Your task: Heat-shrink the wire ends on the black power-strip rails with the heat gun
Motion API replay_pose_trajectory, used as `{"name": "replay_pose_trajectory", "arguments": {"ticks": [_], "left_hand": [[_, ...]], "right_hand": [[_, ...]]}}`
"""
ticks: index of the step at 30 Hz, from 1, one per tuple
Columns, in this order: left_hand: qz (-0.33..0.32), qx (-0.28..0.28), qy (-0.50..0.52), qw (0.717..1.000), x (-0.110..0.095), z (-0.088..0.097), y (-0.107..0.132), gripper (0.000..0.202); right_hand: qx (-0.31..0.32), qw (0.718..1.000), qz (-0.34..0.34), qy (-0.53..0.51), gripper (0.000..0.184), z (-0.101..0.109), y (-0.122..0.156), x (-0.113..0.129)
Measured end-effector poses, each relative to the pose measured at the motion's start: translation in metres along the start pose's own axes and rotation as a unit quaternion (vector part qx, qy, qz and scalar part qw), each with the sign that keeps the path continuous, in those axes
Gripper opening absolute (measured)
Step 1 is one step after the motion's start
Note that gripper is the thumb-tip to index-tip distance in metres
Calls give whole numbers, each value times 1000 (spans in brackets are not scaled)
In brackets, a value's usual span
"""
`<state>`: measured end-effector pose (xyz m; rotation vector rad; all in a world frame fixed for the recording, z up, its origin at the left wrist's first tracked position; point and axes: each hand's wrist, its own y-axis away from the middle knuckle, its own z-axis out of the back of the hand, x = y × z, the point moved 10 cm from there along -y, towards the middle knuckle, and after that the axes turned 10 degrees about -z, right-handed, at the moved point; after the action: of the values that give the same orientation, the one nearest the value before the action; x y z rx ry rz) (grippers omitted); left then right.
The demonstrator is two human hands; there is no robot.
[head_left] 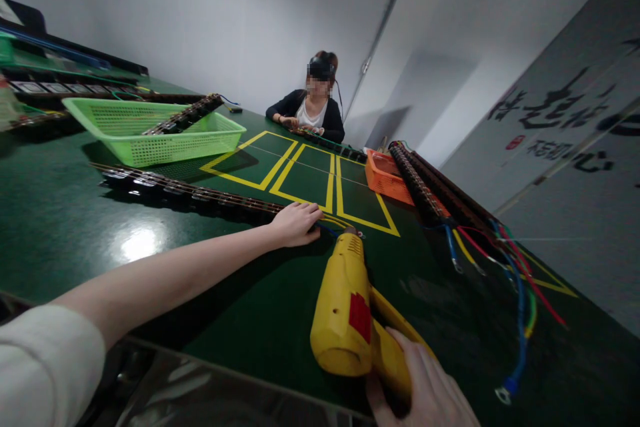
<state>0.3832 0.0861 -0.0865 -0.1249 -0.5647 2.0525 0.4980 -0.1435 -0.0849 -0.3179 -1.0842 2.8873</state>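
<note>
My right hand (430, 387) is wrapped round the handle of a yellow heat gun (345, 307) with a red patch on its side. Its nozzle points away from me, close to the yellow and blue wires (336, 220) and a ring terminal (361, 235). Those wires come out of the near end of a long dark strip assembly (195, 197) with metal rods, lying on the table. My left hand (297, 223) is closed over that end; its fingertips are partly hidden, and the wires emerge just beyond them.
The green table (210, 280) has yellow taped boxes (303, 177). A light green basket (155, 140) holds a similar strip. An orange basket (385, 180) stands right, beside more strips (425, 180) with loose coloured wires (520, 307). Opposite, a person (313, 110) handles parts.
</note>
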Motion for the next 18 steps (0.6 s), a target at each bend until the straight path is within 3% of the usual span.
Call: {"name": "replay_pose_trajectory", "arguments": {"ticks": [7,18], "left_hand": [[-1,6,-15,1000,-1,0,0,28],[-6,21,16,1000,0,-3,-1,33]], "right_hand": [[-24,998,-47,-44,54,3,-2,16],[-63,993,-50,-86,53,8,-1,40]]}}
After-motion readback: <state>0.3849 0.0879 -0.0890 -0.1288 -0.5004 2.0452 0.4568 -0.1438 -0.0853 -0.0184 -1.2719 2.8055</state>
